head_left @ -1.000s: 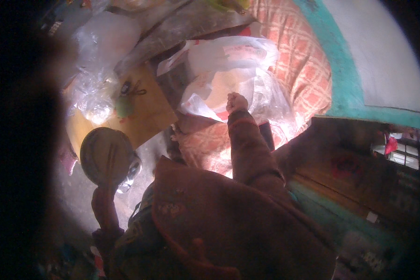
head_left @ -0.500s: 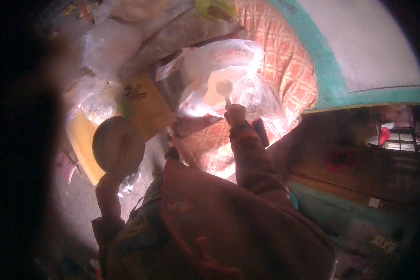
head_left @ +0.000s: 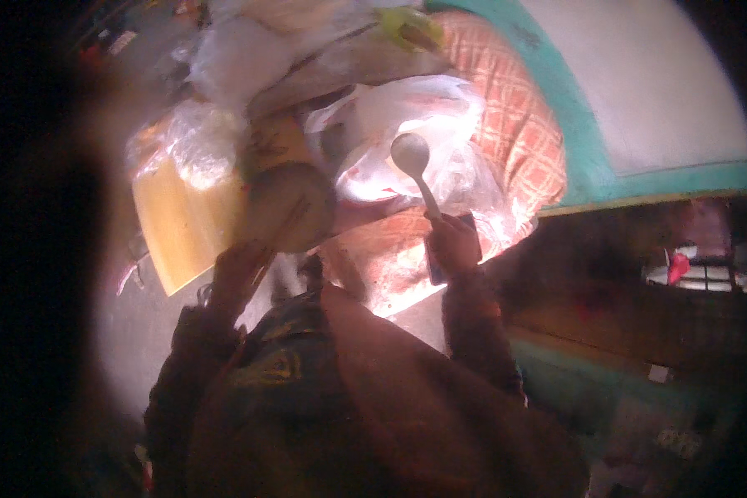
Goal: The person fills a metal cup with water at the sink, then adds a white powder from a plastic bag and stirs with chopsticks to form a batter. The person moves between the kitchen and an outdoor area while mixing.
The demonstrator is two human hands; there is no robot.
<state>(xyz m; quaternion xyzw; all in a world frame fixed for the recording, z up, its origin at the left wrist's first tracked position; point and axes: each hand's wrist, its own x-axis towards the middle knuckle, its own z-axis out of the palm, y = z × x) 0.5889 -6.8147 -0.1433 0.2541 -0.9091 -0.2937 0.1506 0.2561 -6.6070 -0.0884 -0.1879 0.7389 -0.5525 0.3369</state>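
Observation:
In my right hand (head_left: 456,245) is a pale ladle (head_left: 410,154), gripped by its handle with the round head pointing away from me. That head is above the mouth of a white plastic bag (head_left: 373,124), whose contents I cannot make out. My left hand (head_left: 242,264) is closed on the near edge of a dim round dish (head_left: 295,187). It looks like a bowl, but shadow hides its depth and what it holds. The dish is left of the bag, apart from the ladle.
Under and beside the bag spreads an orange checked cloth (head_left: 515,124). A yellow-brown board or box (head_left: 178,216) with crumpled clear plastic (head_left: 199,149) stands at left. At upper right is a white surface with a green border (head_left: 589,124). A green bag (head_left: 411,31) lies at the back.
My left hand has brought the round dish right and farther up, nearer the bag. My right hand has drawn back slightly to the right, and the ladle's head now stands out above the bag.

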